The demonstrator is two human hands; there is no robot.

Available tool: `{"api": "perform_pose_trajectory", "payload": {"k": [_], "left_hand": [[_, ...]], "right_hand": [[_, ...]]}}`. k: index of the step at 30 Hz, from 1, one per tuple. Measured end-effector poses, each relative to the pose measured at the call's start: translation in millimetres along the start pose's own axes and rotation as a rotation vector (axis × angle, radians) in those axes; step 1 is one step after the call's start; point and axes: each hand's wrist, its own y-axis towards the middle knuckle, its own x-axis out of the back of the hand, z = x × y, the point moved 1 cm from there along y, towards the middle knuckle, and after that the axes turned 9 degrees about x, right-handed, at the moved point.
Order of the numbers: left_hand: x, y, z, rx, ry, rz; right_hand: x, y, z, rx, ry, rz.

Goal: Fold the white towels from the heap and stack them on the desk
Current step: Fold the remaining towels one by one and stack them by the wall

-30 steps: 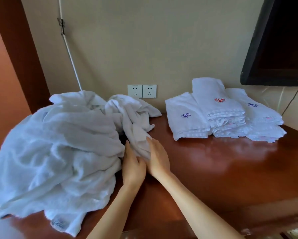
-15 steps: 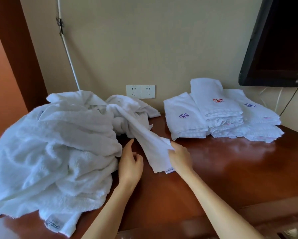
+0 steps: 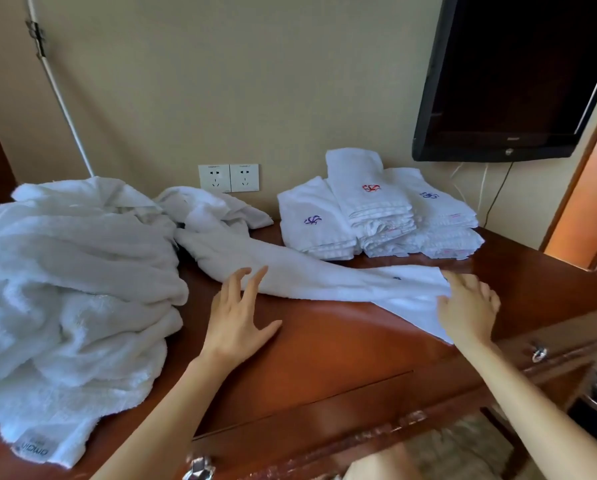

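A big heap of white towels [image 3: 72, 282] covers the left part of the brown desk [image 3: 324, 348]. One white towel [image 3: 311, 275] lies stretched from the heap to the right across the desk. My right hand [image 3: 468, 306] grips its right end, thumb under the cloth. My left hand [image 3: 236, 317] hovers with spread fingers at the towel's near edge, holding nothing. Folded white towels [image 3: 376, 209] with red and blue embroidery are stacked at the back against the wall.
A double wall socket [image 3: 228, 177] sits above the desk's back edge. A black TV [image 3: 511, 74] hangs at the upper right, cables below it. A white pole [image 3: 61, 98] leans on the wall at left. Drawer handles [image 3: 538, 353] show at the desk front.
My right hand has pulled the towel out of the heap and far to the right, stretching it along the desk. My left hand has let go and opened.
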Motion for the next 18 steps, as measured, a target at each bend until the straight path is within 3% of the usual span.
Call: {"api": "perform_pose_trajectory", "payload": {"k": [4,9,13,18], "left_hand": [[-9,9,1,0.074,0.064,0.164],[-20,15,1,0.221,0.151,0.421],[-20,15,5,0.215,0.116,0.36],[-18,15,6,0.2,-0.014,0.273]], "right_hand": [[-7,-10,44,0.272,-0.029,-0.114],[-32,-27,123,0.676,0.038,0.108],[-52,-27,167,0.571,0.132,0.26],[-40,-21,178,0.509,0.073,0.15]]}}
